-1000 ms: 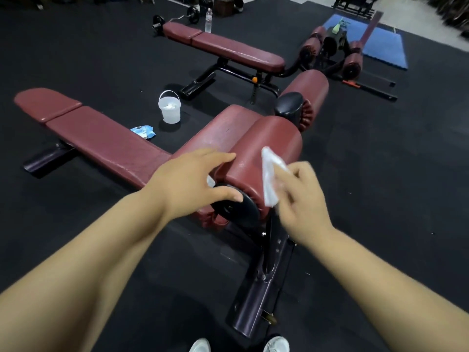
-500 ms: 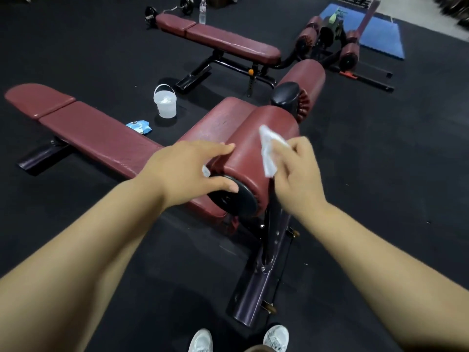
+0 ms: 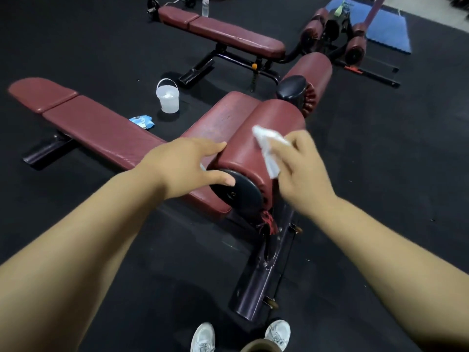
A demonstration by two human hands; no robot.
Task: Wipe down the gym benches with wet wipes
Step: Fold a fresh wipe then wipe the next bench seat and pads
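Black rubber floor [image 3: 380, 174] fills most of frame, matte, faint scuffs. Blue mat [image 3: 388, 34] upper right, lying flat. Pale bare floor strip [image 3: 431, 13] beyond mat, top right corner. Barbell plate [image 3: 151, 9] at top edge, left of centre. Light even, soft shadows, no walls or windows visible.

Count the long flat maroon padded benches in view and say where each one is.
2. One long flat maroon padded bench lies at left, reaching toward the person's hands; the other maroon padded bench sits farther back at top centre. More may be out of frame.
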